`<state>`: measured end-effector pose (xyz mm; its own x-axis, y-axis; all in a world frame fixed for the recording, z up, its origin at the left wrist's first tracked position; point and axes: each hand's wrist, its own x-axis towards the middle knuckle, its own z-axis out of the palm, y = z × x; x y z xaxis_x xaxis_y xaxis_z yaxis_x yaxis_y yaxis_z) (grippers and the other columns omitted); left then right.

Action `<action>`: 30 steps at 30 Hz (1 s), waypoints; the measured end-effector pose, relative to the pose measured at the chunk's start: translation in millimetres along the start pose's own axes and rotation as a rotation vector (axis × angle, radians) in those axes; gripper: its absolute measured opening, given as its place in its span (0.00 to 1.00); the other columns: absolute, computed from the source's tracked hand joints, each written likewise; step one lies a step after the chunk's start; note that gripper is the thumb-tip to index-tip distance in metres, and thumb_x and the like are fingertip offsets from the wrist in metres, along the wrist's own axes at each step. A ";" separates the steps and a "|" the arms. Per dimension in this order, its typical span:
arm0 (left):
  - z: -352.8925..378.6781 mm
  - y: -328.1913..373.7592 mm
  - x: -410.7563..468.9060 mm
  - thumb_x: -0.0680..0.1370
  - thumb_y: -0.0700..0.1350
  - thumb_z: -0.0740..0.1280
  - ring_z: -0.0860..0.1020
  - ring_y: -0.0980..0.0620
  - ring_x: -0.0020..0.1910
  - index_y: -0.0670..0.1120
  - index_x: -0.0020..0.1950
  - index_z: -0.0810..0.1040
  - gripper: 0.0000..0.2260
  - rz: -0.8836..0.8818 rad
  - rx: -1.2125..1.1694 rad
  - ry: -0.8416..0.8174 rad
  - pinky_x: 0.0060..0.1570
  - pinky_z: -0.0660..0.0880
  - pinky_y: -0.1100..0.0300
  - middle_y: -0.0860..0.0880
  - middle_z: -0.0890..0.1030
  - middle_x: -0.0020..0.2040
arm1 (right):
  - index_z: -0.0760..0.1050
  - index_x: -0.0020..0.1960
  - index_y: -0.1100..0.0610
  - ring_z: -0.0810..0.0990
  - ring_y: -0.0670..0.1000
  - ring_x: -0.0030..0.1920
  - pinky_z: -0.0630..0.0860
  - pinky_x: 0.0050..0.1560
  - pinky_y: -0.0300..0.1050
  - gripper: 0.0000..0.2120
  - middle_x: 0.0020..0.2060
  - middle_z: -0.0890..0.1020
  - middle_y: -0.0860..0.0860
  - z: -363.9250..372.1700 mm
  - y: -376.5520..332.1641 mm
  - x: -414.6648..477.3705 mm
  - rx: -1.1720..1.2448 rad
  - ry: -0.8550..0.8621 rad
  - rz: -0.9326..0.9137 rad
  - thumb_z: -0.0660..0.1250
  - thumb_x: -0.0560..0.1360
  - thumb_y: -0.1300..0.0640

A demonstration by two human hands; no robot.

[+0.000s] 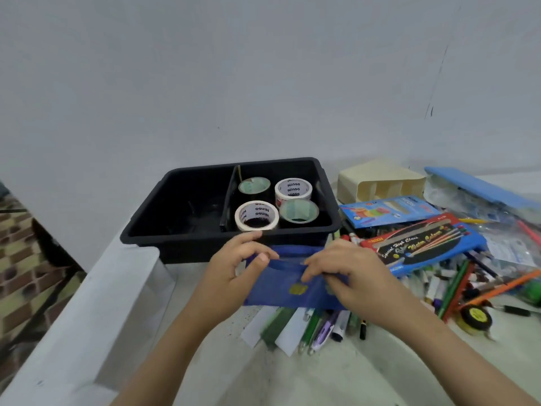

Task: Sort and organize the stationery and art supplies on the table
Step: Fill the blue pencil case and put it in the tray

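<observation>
Both hands grip a blue mesh pouch just in front of the black divided bin: the left hand pinches the pouch's upper left edge, and the right hand pinches its upper right edge. The pouch is held above pens and markers lying on the table. Four tape rolls sit in the bin's right compartment, and a red-and-blue colour pencil box lies near the right hand.
</observation>
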<state>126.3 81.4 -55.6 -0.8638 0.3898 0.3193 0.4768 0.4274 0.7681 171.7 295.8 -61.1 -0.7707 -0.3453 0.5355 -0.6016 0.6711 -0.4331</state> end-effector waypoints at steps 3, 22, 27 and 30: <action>-5.9 -9.1 -8.9 0.80 0.44 0.61 0.74 0.67 0.51 0.50 0.41 0.81 0.11 -0.206 0.100 -0.039 0.42 0.67 0.78 0.59 0.79 0.47 | 0.82 0.40 0.52 0.77 0.47 0.43 0.72 0.44 0.34 0.20 0.40 0.83 0.42 14.9 -5.6 -1.1 -0.030 -0.061 -0.052 0.60 0.62 0.73; -37.9 -33.1 -51.1 0.68 0.31 0.69 0.72 0.65 0.57 0.58 0.56 0.75 0.25 -0.133 0.061 0.160 0.49 0.71 0.77 0.61 0.75 0.57 | 0.80 0.45 0.44 0.70 0.51 0.61 0.60 0.58 0.46 0.10 0.62 0.75 0.51 41.1 4.4 -2.5 -0.188 0.135 0.172 0.60 0.72 0.49; -41.5 -41.2 -57.8 0.69 0.28 0.68 0.71 0.68 0.59 0.56 0.59 0.75 0.28 -0.136 0.063 0.215 0.51 0.70 0.77 0.63 0.73 0.58 | 0.81 0.51 0.43 0.77 0.43 0.53 0.62 0.53 0.41 0.12 0.52 0.81 0.43 53.4 7.2 2.4 -0.171 0.004 0.201 0.65 0.70 0.52; -43.9 -43.2 -61.8 0.70 0.29 0.69 0.70 0.68 0.59 0.54 0.61 0.75 0.26 -0.143 0.091 0.226 0.50 0.70 0.78 0.64 0.72 0.58 | 0.80 0.56 0.45 0.77 0.43 0.55 0.63 0.53 0.41 0.15 0.53 0.81 0.42 57.3 6.3 6.6 -0.154 -0.039 0.204 0.67 0.69 0.53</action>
<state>151.9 3.1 -84.2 -0.9327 0.1327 0.3353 0.3516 0.5407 0.7642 150.8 260.1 -101.8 -0.8823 -0.2157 0.4184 -0.3960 0.8205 -0.4122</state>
